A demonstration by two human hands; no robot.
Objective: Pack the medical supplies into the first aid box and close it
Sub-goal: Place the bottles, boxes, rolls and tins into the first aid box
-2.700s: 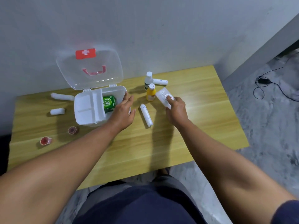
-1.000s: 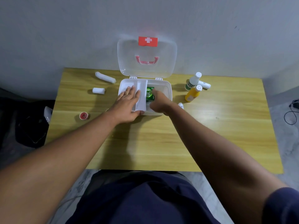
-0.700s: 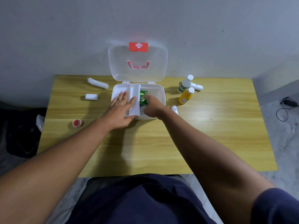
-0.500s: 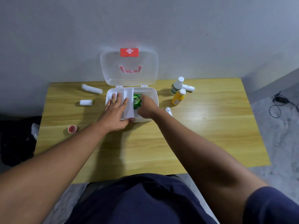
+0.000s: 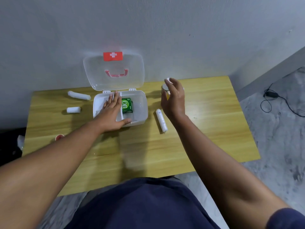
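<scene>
Since a moment ago our right hand [image 5: 173, 98] left the box [image 5: 142, 109], spread loose over the upright bottles [image 5: 164, 90] right-back; left hand [image 5: 112, 113] flat, holding nothing.

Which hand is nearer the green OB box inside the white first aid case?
Left. The left hand lies flat on the case's white tray, right beside the green OB box. The right hand is raised over the bottles, outside the white first aid case.
</scene>
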